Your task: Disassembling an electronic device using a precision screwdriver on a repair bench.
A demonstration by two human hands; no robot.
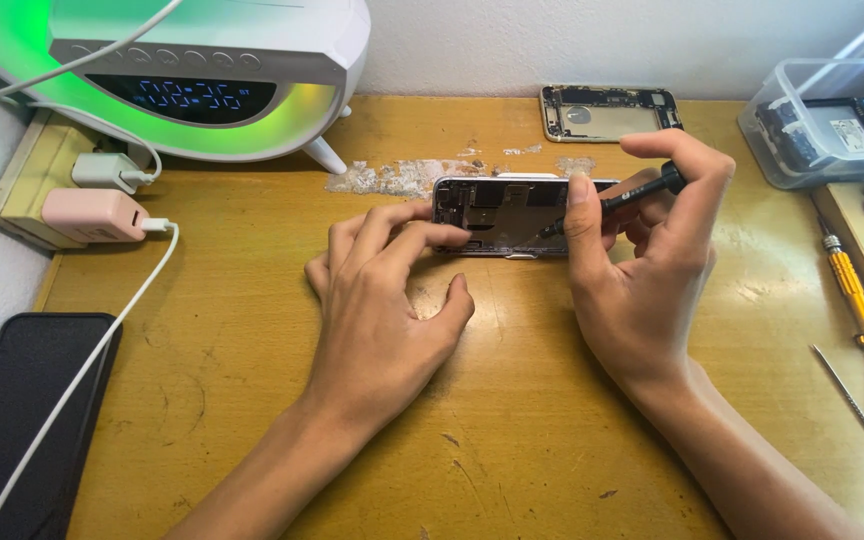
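Note:
An opened phone body point(507, 213) lies flat on the wooden desk point(512, 420), its inner parts facing up. My left hand point(382, 300) rests palm down on the desk, its fingertips pressing on the phone's near left edge. My right hand point(647, 260) grips a small black screwdriver point(620, 198), whose tip points down into the right part of the phone. The right hand covers the phone's right end.
A second empty phone frame point(607, 111) lies at the desk's back. A clear plastic box point(832, 120) with phone parts stands at the back right. Yellow-handled screwdriver point(852, 288) and thin tools lie right. Glowing clock lamp point(182, 80), chargers point(97, 215), black phone point(22, 400) sit left.

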